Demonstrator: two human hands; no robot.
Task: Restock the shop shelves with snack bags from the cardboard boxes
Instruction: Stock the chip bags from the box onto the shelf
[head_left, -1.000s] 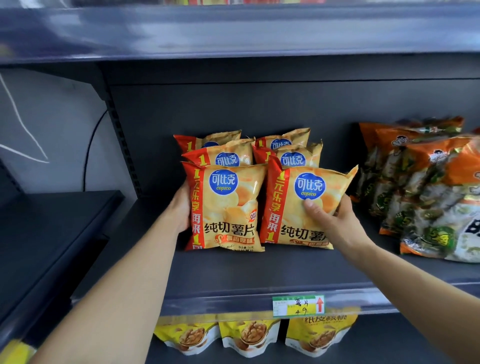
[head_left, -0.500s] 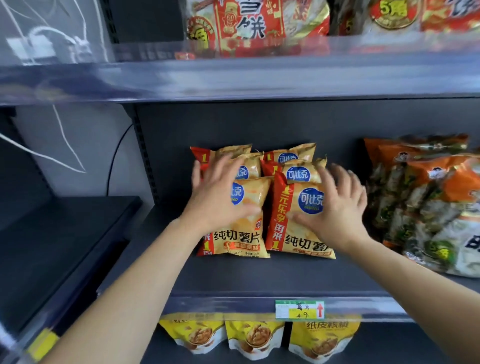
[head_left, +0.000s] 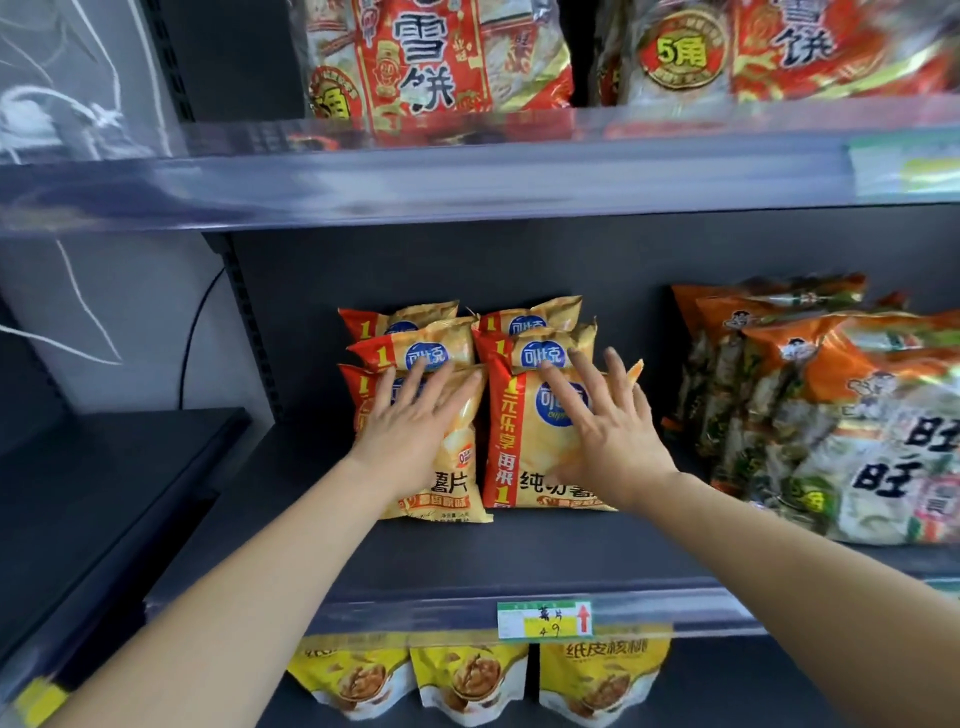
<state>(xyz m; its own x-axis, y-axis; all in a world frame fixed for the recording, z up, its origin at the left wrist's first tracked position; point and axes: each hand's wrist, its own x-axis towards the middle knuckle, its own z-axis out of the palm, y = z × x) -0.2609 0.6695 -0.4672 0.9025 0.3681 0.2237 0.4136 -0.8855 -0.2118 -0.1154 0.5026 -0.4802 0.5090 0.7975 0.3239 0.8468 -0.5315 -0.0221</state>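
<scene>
Several yellow and red potato chip bags stand in two rows on the dark middle shelf (head_left: 415, 561). My left hand (head_left: 410, 426) lies flat with fingers spread on the front left chip bag (head_left: 457, 483). My right hand (head_left: 602, 431) lies flat, fingers apart, on the front right chip bag (head_left: 519, 441). Neither hand grips a bag. More chip bags (head_left: 535, 325) stand behind the front pair. No cardboard box is in view.
Orange and green snack packs (head_left: 831, 415) fill the right of the same shelf. Red rice cracker bags (head_left: 431, 62) sit on the shelf above. Yellow walnut bags (head_left: 467, 680) hang below. A price tag (head_left: 543, 619) marks the shelf edge. A dark empty shelf (head_left: 104, 478) is at left.
My hands let go of the sides of the front bags and now rest flat on their fronts. The view has tilted up, showing the upper shelf.
</scene>
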